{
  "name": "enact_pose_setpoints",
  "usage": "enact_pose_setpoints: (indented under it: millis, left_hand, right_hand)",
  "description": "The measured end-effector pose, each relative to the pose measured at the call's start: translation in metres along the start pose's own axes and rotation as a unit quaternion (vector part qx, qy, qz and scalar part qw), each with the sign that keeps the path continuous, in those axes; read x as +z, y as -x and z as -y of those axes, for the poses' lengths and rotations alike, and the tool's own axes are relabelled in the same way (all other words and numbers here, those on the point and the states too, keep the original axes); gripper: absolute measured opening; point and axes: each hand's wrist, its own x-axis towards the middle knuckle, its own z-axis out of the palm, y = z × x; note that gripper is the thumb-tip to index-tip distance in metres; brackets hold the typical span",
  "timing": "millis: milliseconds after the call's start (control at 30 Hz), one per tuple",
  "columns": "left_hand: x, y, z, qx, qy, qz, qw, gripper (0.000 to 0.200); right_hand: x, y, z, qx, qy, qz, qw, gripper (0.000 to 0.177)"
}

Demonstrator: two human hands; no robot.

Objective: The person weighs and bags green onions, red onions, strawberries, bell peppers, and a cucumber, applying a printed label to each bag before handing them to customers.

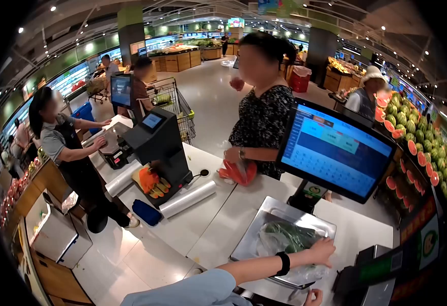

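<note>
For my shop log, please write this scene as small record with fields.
Place: shop counter
Left hand: on clear plastic bag
Right hand: near bag, partly out of view
Bag contents: green, kind unclear
Under bag: metal plate
Screen: lit, mostly blue
Across counter: person, hand at bag with something red

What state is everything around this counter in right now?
Large black-framed touchscreen: lit, tilted
Black machine's small rectangular screen: lit
Square silver metal scale plate: loaded
Clear plastic bag of green produce: on the plate, left hand on it
Long whitish plastic roll: wound
Reddish plastic bag: held, contents unclear
Dark blue oblong pouch: lying flat, closure unclear
</note>
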Motion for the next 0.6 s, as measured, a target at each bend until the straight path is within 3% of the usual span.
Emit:
enact_pose_setpoints:
  millis: [33,67,100,167,200,233,267,300,367,433,467,500,533,600]
  left_hand:
    - [0.003,0.004,0.004,0.029,-0.043,0.038,0.998,0.027]
    - [0.027,0.002,0.018,0.06,-0.054,-0.034,0.996,0.018]
    - [0.018,0.005,0.021,0.057,-0.05,-0.035,0.997,0.018]
    - [-0.002,0.008,0.014,0.017,0.055,-0.003,0.998,0.011]
    - [0.003,0.01,0.018,0.044,0.054,-0.082,0.994,0.008]
    - [-0.001,0.012,0.015,0.051,0.066,-0.071,0.994,0.008]
    - [-0.007,0.011,0.016,0.031,0.134,-0.092,0.986,0.011]
    - [-0.014,0.011,0.015,0.009,0.2,-0.113,0.973,0.014]
    - [-0.017,0.012,0.013,0.025,0.215,-0.106,0.971,0.013]
    - [-0.026,0.012,0.008,0.041,0.228,-0.102,0.968,0.012]
    - [-0.037,0.014,-0.003,0.074,0.279,-0.098,0.953,0.014]
    - [-0.05,0.017,-0.012,0.106,0.327,-0.094,0.934,0.016]
    - [-0.061,0.02,-0.017,0.099,0.305,0.001,0.947,0.026]
    - [-0.083,0.034,-0.024,0.124,0.34,0.008,0.932,0.037]
  right_hand:
    - [-0.017,0.005,0.039,0.04,-0.011,-0.033,0.999,0.042]
    - [-0.026,0.003,0.064,0.083,-0.022,-0.065,0.994,0.032]
    - [-0.025,-0.003,0.071,0.083,-0.018,-0.061,0.995,0.032]
    - [-0.036,-0.003,0.075,0.133,-0.113,-0.19,0.966,0.028]
    - [-0.04,-0.009,0.082,0.148,-0.132,-0.212,0.957,0.03]
    - [-0.03,-0.024,0.064,0.088,-0.23,-0.243,0.938,0.036]
    - [-0.034,-0.024,0.048,0.072,-0.242,-0.219,0.943,0.057]
    - [-0.035,-0.034,0.072,0.049,-0.267,-0.217,0.938,0.064]
    - [-0.028,-0.058,0.115,0.009,-0.318,-0.179,0.931,0.089]
    - [-0.011,-0.082,0.155,-0.015,-0.326,-0.175,0.929,0.104]
    - [-0.006,-0.093,0.177,-0.028,-0.342,-0.159,0.926,0.105]
    - [0.006,-0.108,0.192,-0.026,-0.303,-0.216,0.928,0.1]
    - [0.011,-0.114,0.188,-0.021,-0.298,-0.221,0.928,0.1]
    - [0.015,-0.124,0.171,0.041,-0.37,-0.185,0.909,0.09]
